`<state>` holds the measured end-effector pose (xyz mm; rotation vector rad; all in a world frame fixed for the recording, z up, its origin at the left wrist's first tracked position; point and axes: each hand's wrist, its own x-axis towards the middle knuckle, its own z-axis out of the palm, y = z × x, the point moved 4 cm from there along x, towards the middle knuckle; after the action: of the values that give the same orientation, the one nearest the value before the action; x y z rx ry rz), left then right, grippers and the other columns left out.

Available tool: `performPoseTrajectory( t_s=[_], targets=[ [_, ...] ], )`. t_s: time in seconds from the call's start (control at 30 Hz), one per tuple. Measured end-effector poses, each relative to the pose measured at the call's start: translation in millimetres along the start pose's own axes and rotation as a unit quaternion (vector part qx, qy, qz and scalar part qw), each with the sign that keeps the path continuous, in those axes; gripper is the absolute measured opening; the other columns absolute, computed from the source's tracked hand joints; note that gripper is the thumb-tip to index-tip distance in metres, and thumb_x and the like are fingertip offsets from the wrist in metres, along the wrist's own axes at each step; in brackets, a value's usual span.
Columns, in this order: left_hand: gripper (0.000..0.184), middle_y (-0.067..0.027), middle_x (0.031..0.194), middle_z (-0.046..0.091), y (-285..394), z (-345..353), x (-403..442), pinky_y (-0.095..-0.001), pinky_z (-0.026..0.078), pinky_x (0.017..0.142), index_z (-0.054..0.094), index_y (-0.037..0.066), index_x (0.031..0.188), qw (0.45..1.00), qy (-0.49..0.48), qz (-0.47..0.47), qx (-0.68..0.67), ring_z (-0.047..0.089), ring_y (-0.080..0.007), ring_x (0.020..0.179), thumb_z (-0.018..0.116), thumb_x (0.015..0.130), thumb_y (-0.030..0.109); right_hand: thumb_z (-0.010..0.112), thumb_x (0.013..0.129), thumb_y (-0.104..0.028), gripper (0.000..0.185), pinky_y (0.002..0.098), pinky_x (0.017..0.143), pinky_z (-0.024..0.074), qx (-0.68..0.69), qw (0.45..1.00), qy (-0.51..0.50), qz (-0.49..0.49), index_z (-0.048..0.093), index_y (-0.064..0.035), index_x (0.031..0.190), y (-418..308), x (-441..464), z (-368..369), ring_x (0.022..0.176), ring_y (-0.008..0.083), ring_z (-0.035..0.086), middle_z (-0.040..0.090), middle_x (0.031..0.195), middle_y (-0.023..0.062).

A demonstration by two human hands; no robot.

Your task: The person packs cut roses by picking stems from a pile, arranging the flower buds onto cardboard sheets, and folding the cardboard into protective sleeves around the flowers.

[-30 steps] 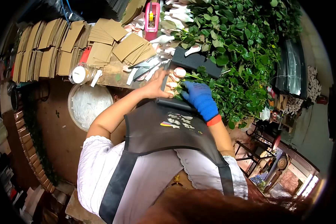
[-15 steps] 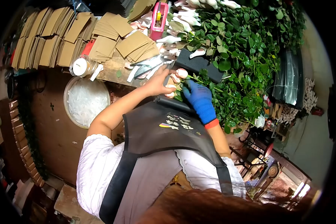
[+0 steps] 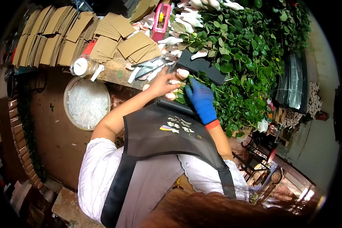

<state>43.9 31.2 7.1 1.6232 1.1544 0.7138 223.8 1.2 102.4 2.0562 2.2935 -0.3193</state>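
Pale pink roses [image 3: 182, 73] lie at the front edge of the workbench, close to my apron, with leafy stems running right. My bare left hand [image 3: 165, 84] is closed around rose heads, thumb and fingers on the blooms. Another pale rose head [image 3: 146, 87] shows beside my left wrist. In a blue glove, my right hand [image 3: 200, 95] has its fingers curled at the stems just below the blooms; its grip is partly hidden. Grey-bladed shears [image 3: 150, 65] lie behind my left hand. A black ribbed block [image 3: 195, 65] sits just behind the roses.
A large heap of leafy rose stems [image 3: 250, 68] covers the right side, with net-sleeved blooms [image 3: 190, 19] behind. Cardboard pieces [image 3: 138, 45], a pink tape dispenser [image 3: 161, 19] and a tape-wrapped jar [image 3: 81, 67] stand on the bench. Below left is a tub of white pieces [image 3: 87, 104].
My left hand has shifted slightly down and around the rose heads. One more pale bloom now shows left of its wrist. The gloved right hand stays nearly in place.
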Motion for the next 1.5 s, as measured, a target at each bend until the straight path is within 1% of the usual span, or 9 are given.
performPoseTrajectory(
  t_s=[0.3, 0.67, 0.7, 0.87, 1.17, 1.3, 1.37, 1.47, 1.5],
  targets=[
    [0.075, -0.0178, 0.122, 0.056, 8.4, -3.7, -4.7, -0.0406, 0.042, 0.102, 0.043, -0.002, 0.134, 1.0, 0.022, -0.003, -0.017, 0.054, -0.0319, 0.118, 0.083, 0.081, 0.032, 0.059, 0.093, -0.044, 0.031, 0.0473, 0.074, 0.0535, 0.107, 0.994, -0.024, 0.0, 0.068, -0.0213, 0.112, 7.1, 25.2, 16.0, 0.086, 0.034, 0.071, 0.074, 0.095, 0.0121],
    [0.04, -0.0087, 0.102, 0.061, -11.5, 11.9, 16.2, -0.0328, 0.046, 0.094, 0.069, 0.004, 0.113, 0.996, 0.053, -0.055, -0.053, 0.059, -0.0214, 0.102, 0.079, 0.083, 0.029, 0.06, 0.092, -0.041, 0.03, 0.0474, 0.076, 0.054, 0.146, 0.989, -0.039, 0.011, 0.068, -0.0187, 0.111, 5.9, 23.8, 23.4, 0.087, 0.0367, 0.07, 0.073, 0.094, 0.0155],
    [0.043, -0.0156, 0.097, 0.063, 7.8, 5.5, 11.5, -0.0432, 0.048, 0.086, 0.069, 0.0, 0.104, 0.994, 0.107, 0.006, -0.029, 0.06, -0.0357, 0.097, 0.08, 0.078, 0.032, 0.061, 0.092, -0.039, 0.03, 0.0461, 0.078, 0.0545, 0.203, 0.979, -0.01, 0.003, 0.068, -0.0185, 0.114, 5.1, 15.7, 12.0, 0.087, 0.0361, 0.071, 0.073, 0.094, 0.0161],
    [0.045, -0.0201, 0.116, 0.062, -14.5, 6.6, 10.1, -0.0411, 0.046, 0.097, 0.071, 0.004, 0.112, 0.997, 0.077, -0.017, -0.022, 0.059, -0.0355, 0.111, 0.081, 0.08, 0.033, 0.063, 0.094, -0.022, 0.035, 0.0354, 0.092, 0.052, 0.448, 0.891, 0.076, -0.006, 0.065, -0.0109, 0.127, 14.9, 2.0, 6.3, 0.104, 0.0247, 0.069, 0.068, 0.116, 0.0153],
    [0.039, -0.0288, 0.134, 0.054, 2.9, -0.8, 7.9, -0.0405, 0.04, 0.109, 0.071, 0.007, 0.11, 0.997, 0.039, -0.057, -0.045, 0.049, -0.0396, 0.133, 0.081, 0.081, 0.031, 0.055, 0.092, -0.017, 0.044, 0.0466, 0.079, 0.0536, 0.159, 0.986, 0.034, -0.025, 0.053, -0.0174, 0.136, -1.0, -3.4, 8.2, 0.093, 0.0364, 0.064, 0.062, 0.105, 0.0158],
    [0.035, -0.0092, 0.098, 0.058, 0.8, 0.0, 10.0, -0.0319, 0.049, 0.082, 0.07, 0.003, 0.108, 0.997, 0.066, -0.015, 0.034, 0.061, -0.0202, 0.092, 0.081, 0.083, 0.026, 0.059, 0.089, -0.017, 0.049, 0.0465, 0.081, 0.0523, 0.07, 0.995, 0.045, -0.055, 0.052, -0.0158, 0.138, -4.6, 8.1, 22.2, 0.093, 0.0371, 0.063, 0.062, 0.106, 0.0166],
    [0.037, -0.016, 0.11, 0.06, -1.1, 0.4, 11.5, -0.0371, 0.047, 0.093, 0.07, 0.004, 0.107, 0.997, 0.046, -0.052, -0.029, 0.059, -0.0303, 0.107, 0.08, 0.082, 0.029, 0.059, 0.09, -0.017, 0.05, 0.0471, 0.082, 0.0518, 0.06, 0.997, 0.017, -0.044, 0.051, -0.0149, 0.139, -6.8, 9.9, 18.3, 0.093, 0.0362, 0.063, 0.062, 0.105, 0.0163],
    [0.037, -0.0104, 0.103, 0.059, 3.9, -0.4, 12.6, -0.0335, 0.053, 0.084, 0.069, 0.003, 0.111, 0.999, 0.05, -0.012, 0.016, 0.062, -0.0214, 0.096, 0.08, 0.084, 0.027, 0.06, 0.091, -0.02, 0.041, 0.045, 0.079, 0.0517, 0.136, 0.987, 0.059, -0.068, 0.057, -0.0117, 0.132, 0.2, 7.3, 7.3, 0.089, 0.0317, 0.065, 0.064, 0.103, 0.0158],
    [0.038, -0.0155, 0.107, 0.062, 4.7, -0.4, 11.8, -0.0388, 0.047, 0.093, 0.069, 0.002, 0.105, 0.998, 0.055, -0.032, -0.009, 0.059, -0.033, 0.106, 0.079, 0.082, 0.031, 0.06, 0.092, -0.022, 0.038, 0.0437, 0.077, 0.0518, 0.174, 0.977, 0.085, -0.085, 0.06, -0.0103, 0.128, 5.4, 6.3, 3.6, 0.087, 0.0297, 0.065, 0.065, 0.102, 0.0156]
  ],
)
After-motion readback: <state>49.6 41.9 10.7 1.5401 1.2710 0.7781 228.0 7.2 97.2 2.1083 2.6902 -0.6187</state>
